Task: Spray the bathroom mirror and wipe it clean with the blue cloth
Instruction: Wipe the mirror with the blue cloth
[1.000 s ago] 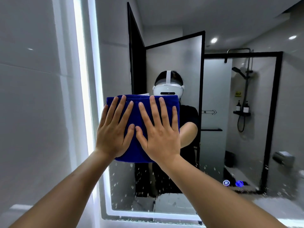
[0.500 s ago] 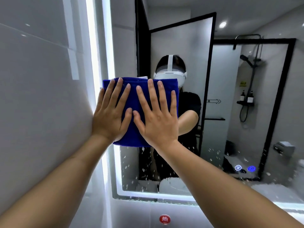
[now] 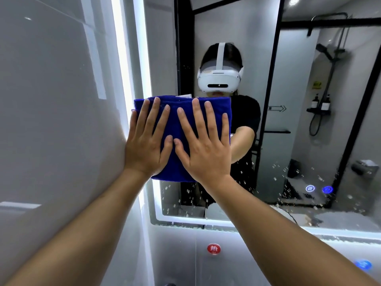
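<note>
Left hand [image 3: 147, 139] and right hand [image 3: 204, 144] lie flat, fingers spread, side by side, pressing the folded blue cloth [image 3: 181, 120] against the mirror [image 3: 288, 141] near its lit left edge. Spray droplets [image 3: 288, 193] speckle the lower glass.

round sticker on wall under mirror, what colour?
Red round sticker with a white character, clearest in the head view.

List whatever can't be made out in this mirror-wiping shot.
- Head view: glass under the blue cloth, hidden by the cloth and the left hand and right hand.
- Mirror top and right side: cut off by the frame edge.
- Shelf bottles: labels too small.
- Spray bottle: nowhere in view.
</note>
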`<state>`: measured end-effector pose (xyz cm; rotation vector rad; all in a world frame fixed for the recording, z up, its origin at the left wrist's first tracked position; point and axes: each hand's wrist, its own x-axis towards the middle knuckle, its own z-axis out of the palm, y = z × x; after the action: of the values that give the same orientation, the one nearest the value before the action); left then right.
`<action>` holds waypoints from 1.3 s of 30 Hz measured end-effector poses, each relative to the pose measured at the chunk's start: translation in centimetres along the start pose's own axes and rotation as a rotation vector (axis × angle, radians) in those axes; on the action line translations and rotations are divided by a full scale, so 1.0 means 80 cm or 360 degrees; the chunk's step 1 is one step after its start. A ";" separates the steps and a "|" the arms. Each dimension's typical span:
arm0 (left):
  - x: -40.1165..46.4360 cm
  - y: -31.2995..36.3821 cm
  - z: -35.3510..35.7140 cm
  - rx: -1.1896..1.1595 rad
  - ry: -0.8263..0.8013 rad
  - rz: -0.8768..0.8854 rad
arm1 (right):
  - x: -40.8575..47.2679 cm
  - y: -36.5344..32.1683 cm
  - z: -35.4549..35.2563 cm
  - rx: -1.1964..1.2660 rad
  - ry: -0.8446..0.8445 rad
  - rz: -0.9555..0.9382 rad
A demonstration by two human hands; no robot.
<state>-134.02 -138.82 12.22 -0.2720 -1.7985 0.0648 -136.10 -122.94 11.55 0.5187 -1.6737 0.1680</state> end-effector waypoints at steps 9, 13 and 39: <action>-0.026 0.005 0.007 0.0002 -0.0044 0.0025 | -0.031 -0.005 0.005 0.0006 0.0021 0.0044; -0.039 0.007 0.010 -0.0001 -0.0058 0.0039 | -0.045 -0.008 0.006 0.0027 0.0031 0.0060; -0.119 0.024 0.037 0.0036 -0.0093 0.0074 | -0.135 -0.013 0.016 0.0146 -0.0069 0.0142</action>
<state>-134.53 -138.73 2.03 -0.2987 -1.8483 0.1273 -135.94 -121.77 0.70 0.5199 -1.7387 0.3018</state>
